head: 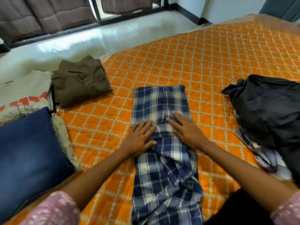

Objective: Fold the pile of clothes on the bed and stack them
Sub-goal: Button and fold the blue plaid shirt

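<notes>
A blue and white plaid shirt (162, 101) lies lengthwise in the middle of the orange quilted bed (203, 62), its sides folded in and its lower part rumpled. My left hand (140, 137) rests flat on its left half, fingers straight and spread. My right hand (186, 129) lies flat on its right half, fingers stretched toward the button line. A folded olive-brown garment (79, 82) sits at the back left. A loose heap of dark clothes (269, 109) lies at the right, with striped pale fabric (266, 158) beneath it.
A folded pair of blue jeans (27, 156) lies at the near left, beside white and patterned cloths (24, 88). Beyond the bed's far edge is a shiny pale floor (113, 36) and curtained windows (48, 13).
</notes>
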A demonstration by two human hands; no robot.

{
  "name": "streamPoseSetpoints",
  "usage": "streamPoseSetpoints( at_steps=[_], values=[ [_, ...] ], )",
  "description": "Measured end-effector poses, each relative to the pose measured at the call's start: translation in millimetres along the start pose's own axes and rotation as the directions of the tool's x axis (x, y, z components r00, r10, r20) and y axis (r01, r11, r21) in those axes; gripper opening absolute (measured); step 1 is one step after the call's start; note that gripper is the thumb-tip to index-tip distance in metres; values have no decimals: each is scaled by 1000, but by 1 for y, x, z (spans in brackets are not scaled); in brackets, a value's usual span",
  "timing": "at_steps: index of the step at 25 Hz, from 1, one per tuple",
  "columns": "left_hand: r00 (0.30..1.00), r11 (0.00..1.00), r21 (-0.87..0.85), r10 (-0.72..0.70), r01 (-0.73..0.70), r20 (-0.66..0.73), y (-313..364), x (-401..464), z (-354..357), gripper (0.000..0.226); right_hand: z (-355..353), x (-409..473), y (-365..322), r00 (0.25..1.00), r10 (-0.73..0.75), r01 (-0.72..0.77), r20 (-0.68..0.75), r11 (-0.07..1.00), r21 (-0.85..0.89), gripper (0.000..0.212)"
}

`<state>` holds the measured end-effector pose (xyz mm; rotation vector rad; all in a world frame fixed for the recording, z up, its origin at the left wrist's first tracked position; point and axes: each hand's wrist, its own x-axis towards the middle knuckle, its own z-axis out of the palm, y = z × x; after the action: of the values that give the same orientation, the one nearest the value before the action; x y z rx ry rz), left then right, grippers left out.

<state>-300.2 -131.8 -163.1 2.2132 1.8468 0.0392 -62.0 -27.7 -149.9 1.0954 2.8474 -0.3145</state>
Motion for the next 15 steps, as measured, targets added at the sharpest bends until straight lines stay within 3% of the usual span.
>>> streamPoseSetpoints(
  at_steps=[1, 2, 4, 5, 7, 10, 13, 15],
  values=[
    [1000, 997, -80, 0, 1, 11, -10, -19, 0, 75, 1, -26, 10, 995, -41, 37, -93, 998, -43, 60],
    [1000, 994, -105, -10, 8, -21, -20, -37, 3, 71, 5, -53, 21, 987, -73, 59, -144, 993, -105, 80],
    [990, 998, -15, 64, -67, -123, -33, -74, 9, 72, 8, -101, 31, 991, -128, 115, -47, 969, -220, 114],
    [984, 987, 63, 154, -149, -90, -36, -87, 14, 77, 10, -112, 30, 983, -180, 167, -37, 959, -229, 117],
    [958, 953, 133, 282, -272, -54, -27, -92, 23, 90, 13, -106, 22, 953, -287, 259, -94, 937, -232, 109],
    [922, 914, 223, 370, -339, -115, 2, -73, 19, 87, 3, -89, 7, 895, -443, 429, 41, 835, -345, 95],
    [923, 891, 264, 385, -369, -7, 13, -74, 21, 75, 6, -99, -9, 859, -482, 512, 175, 785, -349, 84],
    [924, 892, 241, 370, -382, 94, 17, -76, 19, 89, 10, -102, -20, 846, -489, 531, 211, 806, -262, 80]
  ],
)
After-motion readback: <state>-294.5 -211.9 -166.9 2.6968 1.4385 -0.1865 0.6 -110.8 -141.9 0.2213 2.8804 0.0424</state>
